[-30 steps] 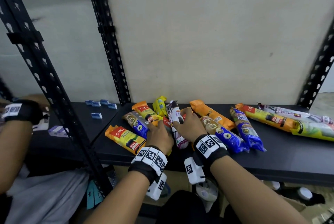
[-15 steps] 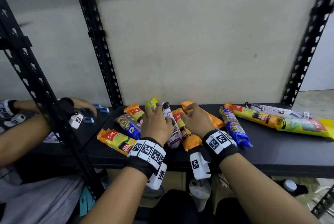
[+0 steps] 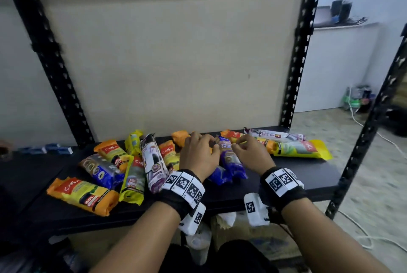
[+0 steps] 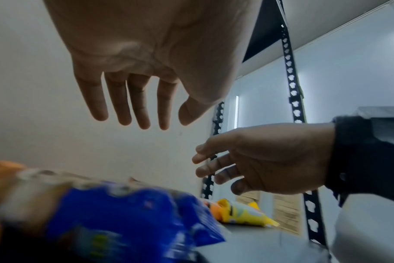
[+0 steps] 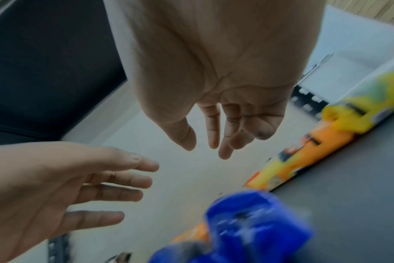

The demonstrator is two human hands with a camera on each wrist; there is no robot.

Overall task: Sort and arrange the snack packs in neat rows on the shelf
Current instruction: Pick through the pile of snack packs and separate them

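Snack packs lay scattered across the black shelf (image 3: 286,176), most with their long axes running front to back, a few slanted. Largest was the long yellow-and-orange pack (image 3: 295,148) at the right rear, lying crosswise, its long axis left to right, yellow end toward the right upright post (image 3: 296,57). A white-and-purple pack (image 3: 275,135) lay behind it, also crosswise. At the front left an orange-yellow pack (image 3: 82,194) lay on a slant, orange end pointing left and rearward. Next to it a yellow pack (image 3: 133,179) and a white-purple pack (image 3: 153,162) ran front to back, near ends toward the shelf edge. A blue pack (image 3: 101,170) lay angled between them and the orange packs behind.

Centre shelf: blue pack (image 3: 231,162) between the two hands, long axis front to back, near end toward the person.

Left hand (image 3: 199,156) hovered over the packs just left of that blue pack; the left wrist view showed its fingers (image 4: 137,106) straight, slightly spread, holding nothing. Right hand (image 3: 252,154) hovered just right of it; fingers (image 5: 214,128) loose, extended, empty.
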